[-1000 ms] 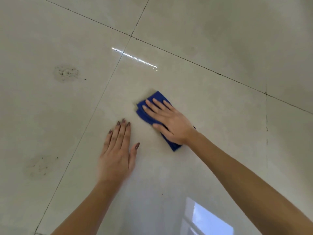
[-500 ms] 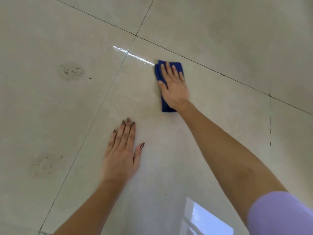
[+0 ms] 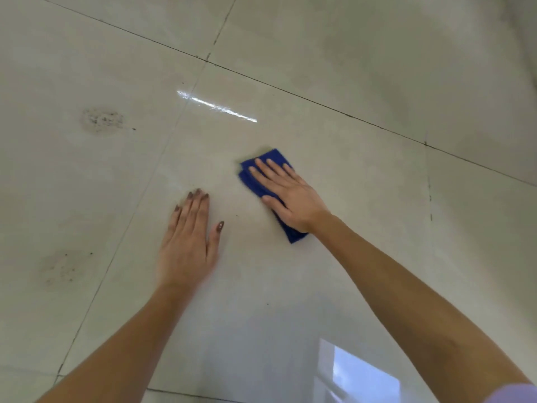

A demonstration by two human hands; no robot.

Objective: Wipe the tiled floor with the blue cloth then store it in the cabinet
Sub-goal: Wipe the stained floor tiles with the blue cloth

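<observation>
A folded blue cloth [image 3: 252,175] lies flat on the glossy beige tiled floor [image 3: 363,199], near the middle of a large tile. My right hand [image 3: 287,196] presses down on it with straight, spread fingers and covers most of it; only the cloth's far corner and near end show. My left hand [image 3: 189,242] rests flat on the same tile, fingers together, a short way to the left of the cloth and not touching it. No cabinet is in view.
Two dusty, speckled dirt patches [image 3: 101,120] [image 3: 61,269] mark the tile to the left, beyond a dark grout line [image 3: 139,196]. More grout lines cross the far floor. A window reflection [image 3: 357,373] shines on the floor at the bottom right.
My right hand has slid the cloth back toward me, from near the far grout line to the middle of the tile. My left hand stays planted in place.
</observation>
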